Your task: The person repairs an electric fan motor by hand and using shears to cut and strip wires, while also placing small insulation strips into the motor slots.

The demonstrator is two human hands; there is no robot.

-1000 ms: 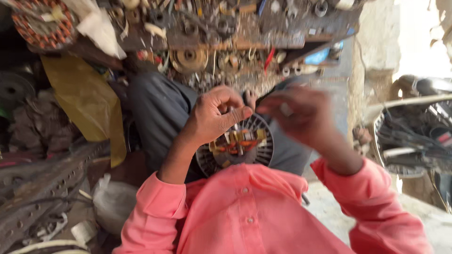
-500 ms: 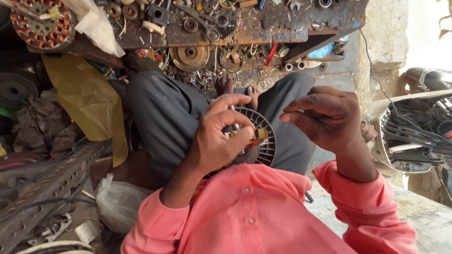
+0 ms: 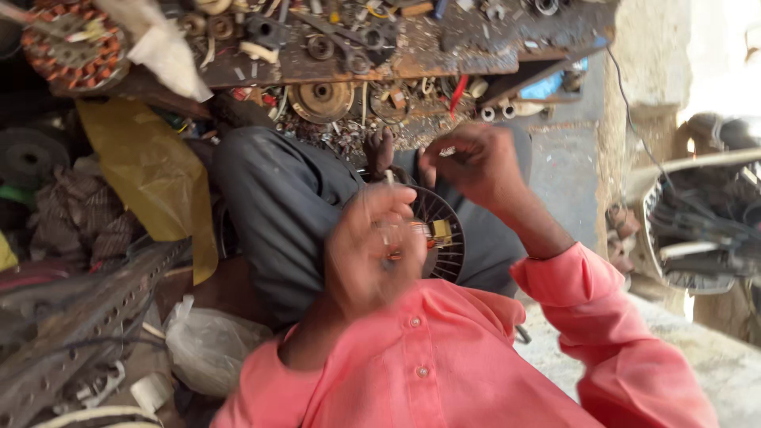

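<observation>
Round black ribbed motor stator (image 3: 444,238) with copper windings, resting in lap: likely heavy, rigid, windings fragile, best held by rim; blurred left hand (image 3: 369,254) covers it, grip unclear; right hand (image 3: 476,162) pinches something thin, probably wire.

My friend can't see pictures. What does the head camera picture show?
A person in a pink shirt works on a round black slotted motor part in their lap, blurred left hand over it, right hand raised. Metal scrap clutters a low bench ahead.
</observation>
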